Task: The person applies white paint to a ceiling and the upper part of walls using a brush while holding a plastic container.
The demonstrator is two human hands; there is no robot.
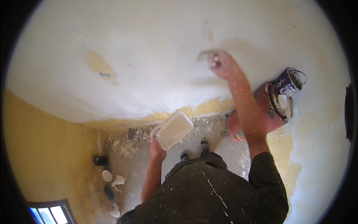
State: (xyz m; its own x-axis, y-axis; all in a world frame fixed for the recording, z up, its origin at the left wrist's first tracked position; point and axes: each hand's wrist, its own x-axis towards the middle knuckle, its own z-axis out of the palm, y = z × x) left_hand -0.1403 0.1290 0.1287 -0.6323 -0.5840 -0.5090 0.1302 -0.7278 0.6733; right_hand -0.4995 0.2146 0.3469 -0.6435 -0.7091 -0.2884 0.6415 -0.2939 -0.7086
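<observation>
My left hand (158, 150) grips a pale rectangular tray (161, 143) by its left side, low in front of my body. A smooth off-white paste seems to fill the tray. My raised right hand (221, 66) is closed round a flat putty knife (204, 54), smeared by motion, so its blade edge is hard to make out. The knife is at or close to the white-coated wall (149, 63); whether it touches, I cannot tell. Left of it, a bare yellow patch (99, 64) shows through the coating.
A red paint-spattered drum (237, 125) stands at the right, partly behind my right forearm, with a dark paint can (288, 83) and a white lump (282, 101) on top. A black container (100, 161), a white disc (107, 175) and scraps lie along the yellow left wall (44, 145).
</observation>
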